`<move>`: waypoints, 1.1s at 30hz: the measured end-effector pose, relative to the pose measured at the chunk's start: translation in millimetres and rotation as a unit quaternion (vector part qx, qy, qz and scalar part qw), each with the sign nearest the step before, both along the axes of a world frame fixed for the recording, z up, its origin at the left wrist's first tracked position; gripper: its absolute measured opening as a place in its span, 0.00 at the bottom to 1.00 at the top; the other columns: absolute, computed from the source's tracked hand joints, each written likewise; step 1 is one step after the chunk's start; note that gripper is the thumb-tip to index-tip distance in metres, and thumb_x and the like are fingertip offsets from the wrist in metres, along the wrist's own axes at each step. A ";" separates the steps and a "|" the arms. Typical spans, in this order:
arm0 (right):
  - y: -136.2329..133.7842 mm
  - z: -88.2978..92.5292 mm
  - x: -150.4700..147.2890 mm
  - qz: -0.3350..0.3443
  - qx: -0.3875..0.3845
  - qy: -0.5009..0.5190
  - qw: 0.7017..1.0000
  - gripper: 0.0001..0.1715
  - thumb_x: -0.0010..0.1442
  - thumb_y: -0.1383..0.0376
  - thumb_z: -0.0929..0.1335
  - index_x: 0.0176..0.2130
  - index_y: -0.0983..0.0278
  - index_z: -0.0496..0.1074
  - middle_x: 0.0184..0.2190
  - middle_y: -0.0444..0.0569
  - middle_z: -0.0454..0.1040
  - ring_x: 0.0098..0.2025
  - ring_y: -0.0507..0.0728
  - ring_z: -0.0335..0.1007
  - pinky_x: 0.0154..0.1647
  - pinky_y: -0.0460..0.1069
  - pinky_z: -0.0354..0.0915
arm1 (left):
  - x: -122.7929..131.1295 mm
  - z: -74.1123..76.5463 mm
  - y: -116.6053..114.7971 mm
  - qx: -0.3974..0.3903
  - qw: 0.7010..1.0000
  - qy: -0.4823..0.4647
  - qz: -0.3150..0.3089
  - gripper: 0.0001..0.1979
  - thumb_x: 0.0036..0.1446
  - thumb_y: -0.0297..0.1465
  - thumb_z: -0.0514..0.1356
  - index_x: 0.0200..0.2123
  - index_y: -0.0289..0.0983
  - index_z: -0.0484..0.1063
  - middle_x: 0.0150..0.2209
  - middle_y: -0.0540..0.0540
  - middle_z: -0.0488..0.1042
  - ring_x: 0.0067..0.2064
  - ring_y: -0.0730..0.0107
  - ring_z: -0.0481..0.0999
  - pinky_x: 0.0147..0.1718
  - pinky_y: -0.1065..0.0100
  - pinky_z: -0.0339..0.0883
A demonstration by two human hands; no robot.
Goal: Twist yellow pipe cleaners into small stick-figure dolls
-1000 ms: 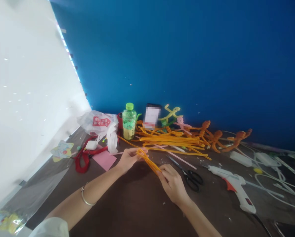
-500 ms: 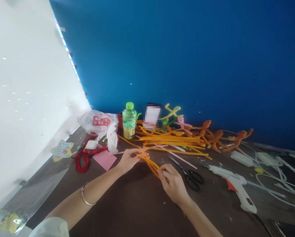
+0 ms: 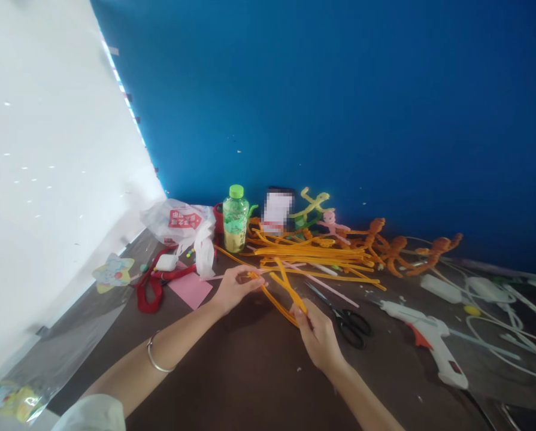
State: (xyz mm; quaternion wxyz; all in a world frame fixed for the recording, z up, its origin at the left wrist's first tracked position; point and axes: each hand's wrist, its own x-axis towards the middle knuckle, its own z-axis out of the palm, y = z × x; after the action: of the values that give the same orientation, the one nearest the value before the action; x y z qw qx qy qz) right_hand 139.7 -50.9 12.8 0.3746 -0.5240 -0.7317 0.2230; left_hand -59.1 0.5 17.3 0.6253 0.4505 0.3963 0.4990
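Orange pipe cleaners (image 3: 294, 296) between hands: left hand (image 3: 235, 291) pinching an end, right hand (image 3: 318, 333) closed on crossed strands. Free tips (image 3: 279, 262) near 12 o'clock pile (image 3: 317, 255); could snag, tangle.

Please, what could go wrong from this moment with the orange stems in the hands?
The held orange stems could slip apart: their ends spread loosely between the left hand and the right hand. The free tips point toward the pile of orange stems and might tangle with it. The right hand is also close to the black scissors, so it could bump them.
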 end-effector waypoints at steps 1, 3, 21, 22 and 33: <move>0.4 -0.6 0.7 -0.009 -0.001 0.004 1.000 0.17 0.62 0.59 0.56 0.26 0.63 0.62 0.22 0.45 0.64 0.26 0.53 0.63 0.28 0.46 0.59 | -0.4 0.0 0.4 -0.001 1.000 0.001 0.004 0.14 0.41 0.33 0.66 0.32 0.32 0.71 0.28 0.45 0.76 0.34 0.64 0.76 0.35 0.63 0.71; 1.1 -2.5 2.6 -0.025 -0.003 0.018 1.000 0.18 0.62 0.58 0.56 0.26 0.63 0.63 0.23 0.46 0.66 0.27 0.54 0.64 0.29 0.46 0.60 | -1.2 -0.7 1.7 -0.005 1.000 0.005 0.016 0.14 0.42 0.34 0.65 0.33 0.33 0.71 0.27 0.46 0.75 0.32 0.66 0.76 0.34 0.64 0.72; 5.2 -10.0 6.3 -0.137 -0.131 0.317 0.929 0.20 0.55 0.51 0.63 0.30 0.66 0.65 0.17 0.45 0.70 0.18 0.53 0.68 0.20 0.48 0.66 | -2.6 -4.8 9.0 -0.017 0.993 -0.034 0.114 0.14 0.39 0.33 0.67 0.29 0.33 0.68 0.26 0.50 0.72 0.31 0.71 0.75 0.32 0.67 0.74; 5.8 -9.7 6.4 -0.142 -0.133 0.320 0.927 0.20 0.55 0.51 0.63 0.30 0.66 0.65 0.17 0.45 0.70 0.18 0.53 0.68 0.20 0.48 0.67 | -2.5 -5.3 9.1 -0.018 0.993 -0.038 0.114 0.14 0.39 0.33 0.67 0.29 0.32 0.69 0.26 0.50 0.72 0.31 0.71 0.75 0.33 0.67 0.73; 10.7 0.4 6.7 -0.049 -0.171 0.526 0.832 0.19 0.54 0.50 0.65 0.26 0.62 0.63 0.29 0.44 0.70 0.32 0.55 0.70 0.27 0.49 0.68 | -2.1 -10.6 12.0 -0.059 0.989 -0.085 0.107 0.14 0.36 0.32 0.68 0.26 0.31 0.71 0.23 0.49 0.73 0.29 0.73 0.75 0.34 0.67 0.73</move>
State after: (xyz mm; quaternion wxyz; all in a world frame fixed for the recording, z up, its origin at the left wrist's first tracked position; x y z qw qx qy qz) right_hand 146.4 -40.2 13.2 0.6178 -0.4182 -0.3475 0.5681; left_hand -61.3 12.5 6.7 0.6249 0.3243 0.4164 0.5753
